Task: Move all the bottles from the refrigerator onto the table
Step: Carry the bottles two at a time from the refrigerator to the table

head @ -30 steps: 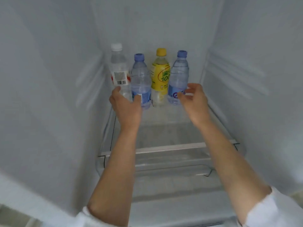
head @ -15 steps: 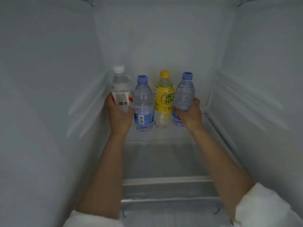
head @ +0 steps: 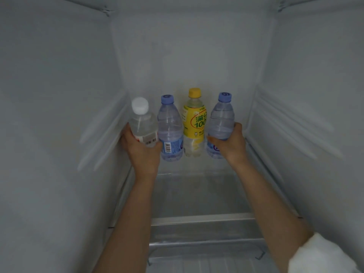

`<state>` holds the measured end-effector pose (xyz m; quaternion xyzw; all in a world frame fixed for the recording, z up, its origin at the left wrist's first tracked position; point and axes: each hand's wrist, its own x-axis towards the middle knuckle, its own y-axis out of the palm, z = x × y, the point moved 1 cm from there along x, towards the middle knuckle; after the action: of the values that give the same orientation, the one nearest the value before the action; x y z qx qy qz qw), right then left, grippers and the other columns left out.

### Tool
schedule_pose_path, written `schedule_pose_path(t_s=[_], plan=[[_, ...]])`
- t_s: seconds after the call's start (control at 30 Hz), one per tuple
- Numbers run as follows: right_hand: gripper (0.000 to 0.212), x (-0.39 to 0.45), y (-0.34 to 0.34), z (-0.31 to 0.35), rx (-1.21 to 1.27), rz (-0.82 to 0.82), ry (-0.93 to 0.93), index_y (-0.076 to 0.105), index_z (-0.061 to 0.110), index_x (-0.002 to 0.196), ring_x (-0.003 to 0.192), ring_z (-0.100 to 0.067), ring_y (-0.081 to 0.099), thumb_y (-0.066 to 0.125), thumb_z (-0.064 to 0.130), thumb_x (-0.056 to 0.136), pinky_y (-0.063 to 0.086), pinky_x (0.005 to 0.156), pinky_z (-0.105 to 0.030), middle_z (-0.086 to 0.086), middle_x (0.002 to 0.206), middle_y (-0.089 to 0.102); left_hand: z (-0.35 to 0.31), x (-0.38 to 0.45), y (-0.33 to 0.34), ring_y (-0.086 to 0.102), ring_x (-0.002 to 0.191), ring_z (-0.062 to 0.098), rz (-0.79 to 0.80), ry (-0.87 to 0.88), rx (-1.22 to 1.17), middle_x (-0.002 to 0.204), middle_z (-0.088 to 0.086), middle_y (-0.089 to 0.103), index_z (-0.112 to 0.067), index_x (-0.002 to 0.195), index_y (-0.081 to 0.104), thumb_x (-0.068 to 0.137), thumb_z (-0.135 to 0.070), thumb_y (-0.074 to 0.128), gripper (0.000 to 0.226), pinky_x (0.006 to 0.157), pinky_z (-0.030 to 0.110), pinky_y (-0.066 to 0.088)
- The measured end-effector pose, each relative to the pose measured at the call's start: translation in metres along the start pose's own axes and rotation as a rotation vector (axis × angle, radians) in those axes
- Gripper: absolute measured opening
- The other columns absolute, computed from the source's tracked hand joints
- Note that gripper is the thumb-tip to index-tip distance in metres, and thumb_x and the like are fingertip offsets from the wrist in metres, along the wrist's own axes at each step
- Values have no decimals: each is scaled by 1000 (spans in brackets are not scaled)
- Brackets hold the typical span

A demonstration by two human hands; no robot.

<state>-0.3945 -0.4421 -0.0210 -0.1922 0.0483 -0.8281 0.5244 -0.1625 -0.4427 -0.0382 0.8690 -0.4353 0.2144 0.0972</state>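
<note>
Four bottles stand in a row at the back of the refrigerator shelf [head: 197, 194]. My left hand [head: 140, 148] is wrapped round the lower body of the white-capped water bottle [head: 142, 125], which tilts with its cap leaning toward me, its long axis off vertical. My right hand [head: 229, 143] curls round the lower half of the right blue-capped water bottle [head: 221, 123], whose cap points up and slightly inward. Between them, ungripped and upright, are the left blue-capped water bottle [head: 170, 131] and the yellow-capped lemon drink bottle [head: 195, 125], caps up, long axes vertical, standing close together.

Judged handling: all four look full, so moderately heavy for their size; the thin clear plastic should dent under a hard squeeze, and chilled walls may be slick. The labelled mid-to-lower body, where my fingers sit, seems the surest hold; the narrow neck is a fallback.
</note>
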Motion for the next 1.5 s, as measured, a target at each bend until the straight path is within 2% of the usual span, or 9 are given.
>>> schedule_pose_path(t_s=[0.13,0.33,0.47,0.57,0.7,0.93,1.13,1.37,1.5], plan=[[55,-15,-10,3,4,3,-19,44,6,114,74,-10,55,80,19,74,38,54,-14,12,81,52,-6,-21,-6,50,119,34,-10,58,21,124,8,50,-1,131,45,52,-8,87,90,100,36,42],[60,-62,-27,2,61,34,-56,51,12,110,79,-7,62,88,21,63,48,61,-19,10,89,61,-27,-45,-27,57,115,28,5,-2,-20,124,11,55,-13,131,46,47,-35,79,93,97,49,50],[60,-92,-35,6,93,21,-50,52,22,106,78,-1,63,88,16,59,50,66,-21,16,86,62,-44,-68,-42,60,113,22,24,-22,-1,125,5,59,-18,132,45,51,-23,88,92,97,46,51],[63,-112,-44,10,112,34,-54,52,27,107,79,7,62,89,16,57,49,67,-13,22,87,63,-60,-86,-49,64,101,8,35,-63,-30,119,-4,62,-18,133,44,56,-10,90,90,89,25,55],[63,-143,-63,23,165,18,-75,54,31,106,87,-2,66,90,21,55,55,74,-24,15,97,67,-87,-110,-63,64,96,-5,66,-119,-129,110,-21,61,-24,131,44,58,-6,90,89,83,16,52],[55,-222,-96,52,136,-98,-84,56,31,94,80,-1,68,90,30,51,52,67,-18,16,86,70,-120,-158,-101,68,84,-1,253,-143,-261,97,-8,68,-18,116,54,58,3,86,69,69,14,52],[47,-327,-108,50,138,-185,35,59,28,93,75,-5,69,85,25,54,53,67,-20,12,84,72,-117,-212,-163,71,80,11,516,-261,-366,91,-2,74,-20,105,62,53,-20,84,56,69,26,56],[52,-450,-127,37,59,-275,225,57,27,94,69,-3,67,90,20,54,52,60,-15,12,81,71,-99,-282,-226,71,77,18,798,-402,-274,84,1,75,-22,96,68,59,-12,78,39,76,44,60],[56,-510,-145,25,-23,-338,329,57,29,99,84,-10,68,82,33,49,58,71,-29,7,90,70,-93,-325,-244,72,79,25,963,-472,-196,84,3,75,-27,91,69,60,-12,79,36,79,52,59]])
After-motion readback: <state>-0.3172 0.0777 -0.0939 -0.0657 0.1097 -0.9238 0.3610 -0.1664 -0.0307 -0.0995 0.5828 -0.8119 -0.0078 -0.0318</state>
